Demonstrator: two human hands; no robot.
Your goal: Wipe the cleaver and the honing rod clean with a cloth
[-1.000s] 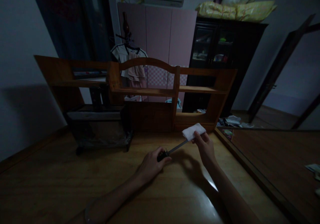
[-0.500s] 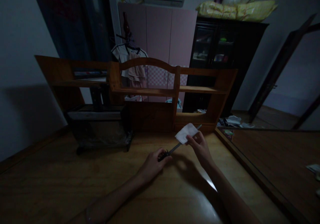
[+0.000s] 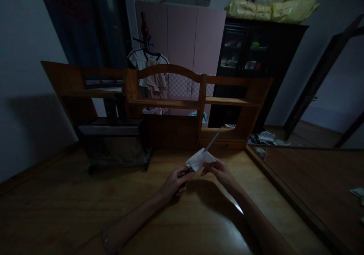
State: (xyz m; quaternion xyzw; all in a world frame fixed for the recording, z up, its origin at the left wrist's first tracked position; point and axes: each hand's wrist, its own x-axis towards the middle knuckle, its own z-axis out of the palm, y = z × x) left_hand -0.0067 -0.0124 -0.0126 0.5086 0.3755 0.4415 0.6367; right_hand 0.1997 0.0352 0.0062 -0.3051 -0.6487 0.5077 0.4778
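My left hand [image 3: 174,183] is closed round the dark handle of a thin knife [image 3: 213,138]; the blade slants up and to the right, over the wooden desk [image 3: 85,205]. A folded white cloth [image 3: 200,159] is pinched in my right hand [image 3: 218,171] and pressed against the blade close to the handle. Both hands meet just above the desk's middle, in dim light.
A wooden shelf unit [image 3: 170,103] stands along the desk's back edge, with a dark box-like thing [image 3: 112,143] at its left. Behind are a pink wardrobe [image 3: 182,54] and a dark glass cabinet [image 3: 250,61]. A second wooden surface [image 3: 313,179] adjoins on the right.
The cloth in my right hand has slid down the blade from near its tip to the handle. The knife has tilted more upright, baring the upper blade.
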